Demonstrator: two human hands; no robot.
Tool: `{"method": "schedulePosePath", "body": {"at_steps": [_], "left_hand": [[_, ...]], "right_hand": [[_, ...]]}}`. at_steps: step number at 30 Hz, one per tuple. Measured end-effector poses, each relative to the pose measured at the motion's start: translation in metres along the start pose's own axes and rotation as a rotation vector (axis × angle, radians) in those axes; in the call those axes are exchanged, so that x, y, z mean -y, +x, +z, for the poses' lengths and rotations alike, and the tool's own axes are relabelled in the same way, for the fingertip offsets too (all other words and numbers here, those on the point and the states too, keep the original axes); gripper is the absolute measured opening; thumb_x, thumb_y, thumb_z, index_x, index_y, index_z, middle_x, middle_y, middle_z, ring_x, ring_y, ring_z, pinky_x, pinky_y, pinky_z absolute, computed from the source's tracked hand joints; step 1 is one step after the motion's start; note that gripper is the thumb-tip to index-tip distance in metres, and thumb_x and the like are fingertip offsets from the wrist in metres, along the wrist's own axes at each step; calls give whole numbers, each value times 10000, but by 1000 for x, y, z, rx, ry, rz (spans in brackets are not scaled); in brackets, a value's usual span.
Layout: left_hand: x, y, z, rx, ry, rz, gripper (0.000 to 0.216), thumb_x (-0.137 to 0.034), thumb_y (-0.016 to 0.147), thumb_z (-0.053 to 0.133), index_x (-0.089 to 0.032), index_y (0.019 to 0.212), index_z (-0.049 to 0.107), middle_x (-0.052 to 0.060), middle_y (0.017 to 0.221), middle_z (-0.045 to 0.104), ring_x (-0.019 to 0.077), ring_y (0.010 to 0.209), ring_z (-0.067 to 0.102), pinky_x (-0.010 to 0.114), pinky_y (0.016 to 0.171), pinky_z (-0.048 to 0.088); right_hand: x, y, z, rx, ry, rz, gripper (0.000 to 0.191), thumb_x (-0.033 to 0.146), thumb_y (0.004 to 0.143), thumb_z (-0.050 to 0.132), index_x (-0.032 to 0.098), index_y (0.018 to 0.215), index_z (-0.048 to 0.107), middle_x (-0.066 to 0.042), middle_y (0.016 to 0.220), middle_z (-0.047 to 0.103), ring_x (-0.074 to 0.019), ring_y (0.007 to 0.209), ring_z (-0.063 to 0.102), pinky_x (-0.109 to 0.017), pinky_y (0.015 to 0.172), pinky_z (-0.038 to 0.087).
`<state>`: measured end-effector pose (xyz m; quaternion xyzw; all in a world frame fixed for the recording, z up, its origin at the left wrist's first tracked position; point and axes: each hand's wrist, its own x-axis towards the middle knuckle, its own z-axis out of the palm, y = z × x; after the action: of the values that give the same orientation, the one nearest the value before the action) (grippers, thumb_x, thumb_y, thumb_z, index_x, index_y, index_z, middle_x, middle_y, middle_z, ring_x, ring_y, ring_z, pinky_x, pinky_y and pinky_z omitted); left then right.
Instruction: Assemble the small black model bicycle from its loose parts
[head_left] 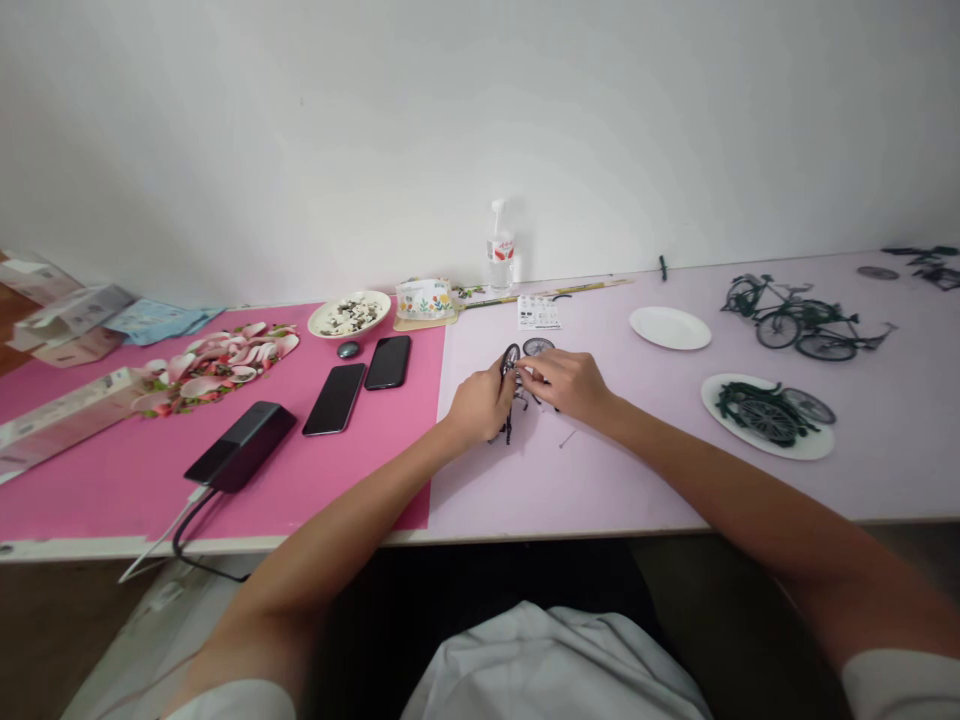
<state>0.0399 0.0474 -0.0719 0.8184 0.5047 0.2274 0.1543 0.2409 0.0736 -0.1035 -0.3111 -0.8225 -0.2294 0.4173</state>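
Between my two hands is a small dark model bicycle (509,428), held just above the lilac part of the table. My left hand (478,403) is closed around its frame near an upright wheel (511,358). The fingertips of my right hand (568,385) pinch at the bicycle from the right; the small part between them is too tiny to make out. Just behind my hands lies a loose spoked wheel (538,346). A thin pin-like piece (568,439) rests on the table in front of my right hand.
Right: a plate of dark bicycle parts (817,441), a white plate (670,328) and model bicycles (806,325). Behind: a water bottle (500,250) and printed sheet (539,313). Left, on pink: phones (334,399), a power bank (240,446), a bowl of small pieces (349,316), petal-like pieces (225,365).
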Motion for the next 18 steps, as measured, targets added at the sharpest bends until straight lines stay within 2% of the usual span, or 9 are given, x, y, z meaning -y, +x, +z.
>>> {"method": "schedulePosePath", "body": {"at_steps": [8, 12, 15, 18], "left_hand": [[2, 2, 3, -55, -114, 7, 287, -368, 1091, 421, -194, 1052, 645, 45, 740, 689, 221, 664, 633, 303, 633, 411], [2, 1, 3, -72, -174, 19, 285, -376, 1077, 452, -190, 1043, 666, 11, 693, 652, 181, 608, 572, 286, 609, 379], [0, 0, 3, -67, -198, 30, 278, -366, 1064, 469, -181, 1080, 676, -10, 671, 623, 160, 589, 535, 276, 599, 360], [0, -1, 2, -58, -221, 38, 286, -364, 1054, 474, -174, 1119, 677, -25, 655, 595, 150, 578, 515, 271, 592, 354]], "right_hand": [[0, -2, 2, 30, 68, 70, 156, 155, 993, 639, 214, 1001, 783, -12, 721, 763, -158, 669, 711, -266, 580, 464], [0, -2, 3, 38, 81, 121, 160, 183, 1003, 628, 212, 984, 784, -6, 684, 749, -149, 608, 679, -265, 555, 440], [-1, -2, 3, 54, 139, 199, 148, 219, 990, 638, 207, 973, 785, 7, 636, 710, -139, 551, 634, -260, 551, 437], [1, 0, 2, 101, 288, 338, 114, 239, 948, 676, 205, 978, 781, 21, 618, 683, -136, 540, 621, -255, 581, 469]]}}
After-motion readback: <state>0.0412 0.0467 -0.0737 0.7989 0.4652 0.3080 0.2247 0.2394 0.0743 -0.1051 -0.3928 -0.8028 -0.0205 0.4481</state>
